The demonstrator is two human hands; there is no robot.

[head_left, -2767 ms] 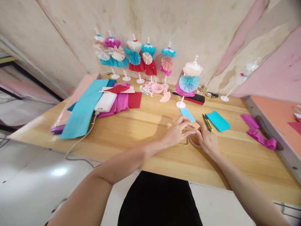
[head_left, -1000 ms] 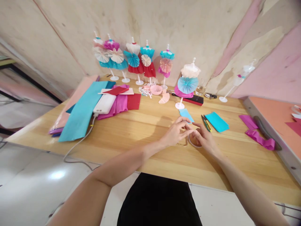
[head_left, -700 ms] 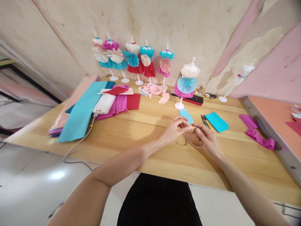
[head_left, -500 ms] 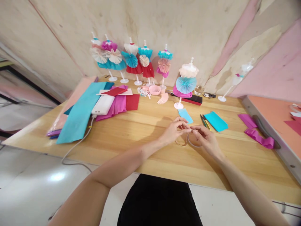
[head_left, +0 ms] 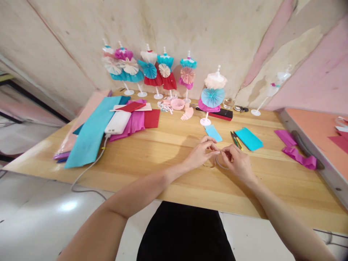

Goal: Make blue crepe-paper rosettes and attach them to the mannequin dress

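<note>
Over the middle of the wooden table, my left hand (head_left: 203, 154) and my right hand (head_left: 237, 160) meet almost fingertip to fingertip. Both are closed in a pinch on a thin cord (head_left: 221, 166), whose pale loop hangs below the fingers. The exact point of the grip is too small to make out. Just beyond my left fingers lies a light blue paper piece (head_left: 213, 133). Thread snips (head_left: 236, 140) and a stack of turquoise paper (head_left: 249, 139) lie beyond my right hand.
Several mini dress forms in crepe paper, such as the blue-rosette one (head_left: 212, 97), line the wall. A pink bowl (head_left: 177, 104) stands near them. At left lie crepe sheets (head_left: 94, 134) and a white power bank (head_left: 118, 122) with its cable; at right, an orange-topped case (head_left: 312, 127).
My fingertips have shifted slightly and my right fingers are curled in more. The cord's loop looks narrower. The whole view has moved a little.
</note>
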